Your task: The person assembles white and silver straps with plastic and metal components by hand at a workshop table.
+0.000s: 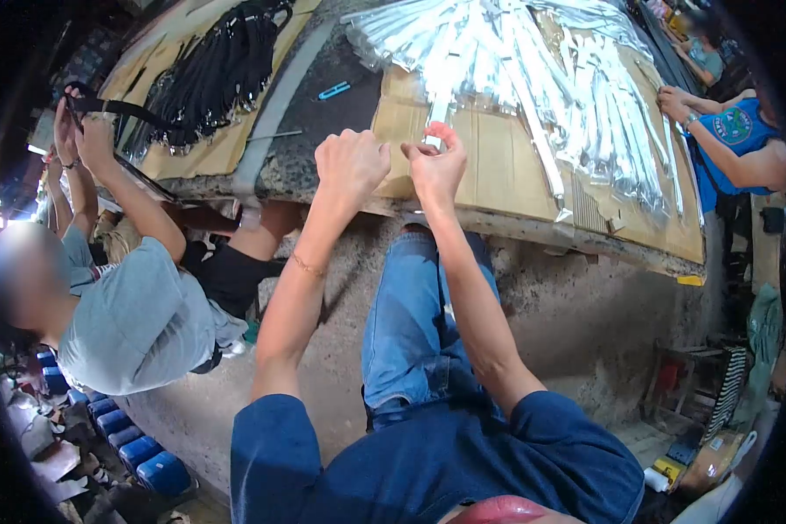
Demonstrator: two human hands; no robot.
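Just past the table's near edge, my left hand (352, 168) is curled into a fist, back of the hand up; whatever its fingers may hold is hidden. Close beside it, my right hand (437, 175) is closed, thumb and fingertips pinching the near end of a white strap (440, 109) that seems wrapped in clear plastic. That strap runs away from me into a fanned pile of similar white straps (506, 74) in plastic sleeves. Cardboard (489, 162) lies under the pile and below my hands.
A blue cutter (334, 90) and a thin rod (275, 135) lie left of my hands. Black straps (223, 70) are heaped farther left, where a person in grey (144, 306) lifts one. Another person in a blue top (734, 144) works at the right edge.
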